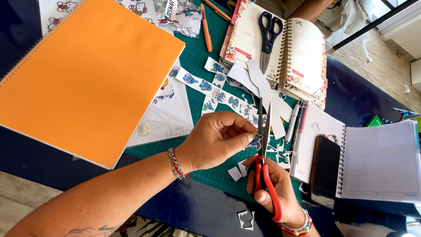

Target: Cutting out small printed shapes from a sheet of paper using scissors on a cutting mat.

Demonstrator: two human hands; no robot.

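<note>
1. An orange spiral notebook [87, 74] is lying across the counter's [188, 210] left side, pushed clear of the cutting.
2. A green cutting mat [219, 171] is covering the counter's middle, catching white paper scraps [235, 174].
3. An open floral planner [302, 57] is sitting at the far edge, with black scissors [268, 33] parked on it out of the way.
4. A lined notebook [377, 158] is lying at the right edge, a dark phone [325, 171] resting beside it.
5. The right hand [274, 188] is gripping red-handled scissors [264, 166], blades slightly parted and pointing away.
6. The left hand [215, 140] is pinching a small blue cartoon cutout [255, 141] against the blades, over the mat's near edge, steadying it for trimming.
7. Strips of blue character stickers [210, 87] are waiting mid-mat.
</note>
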